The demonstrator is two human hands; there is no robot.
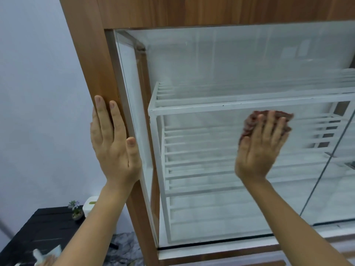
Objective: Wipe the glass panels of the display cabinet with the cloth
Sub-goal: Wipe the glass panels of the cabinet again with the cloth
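Observation:
The display cabinet has a brown wooden frame [90, 60] and a large front glass panel [221, 70]. My right hand [261, 146] presses a reddish-brown cloth [249, 123] flat against this glass, about mid-height. The cloth shows above and left of my fingers. My left hand [113, 143] lies flat on the cabinet's left wooden post, fingers pointing up, holding nothing. Behind the glass stands a white slatted metal rack [192, 108].
A second glass panel [342, 189] overlaps at the right, its edge running diagonally. A narrow side glass pane [132, 104] sits by the left post. Lower left, a black table [38, 233] carries a small potted plant [75, 210] and a white box [90, 205].

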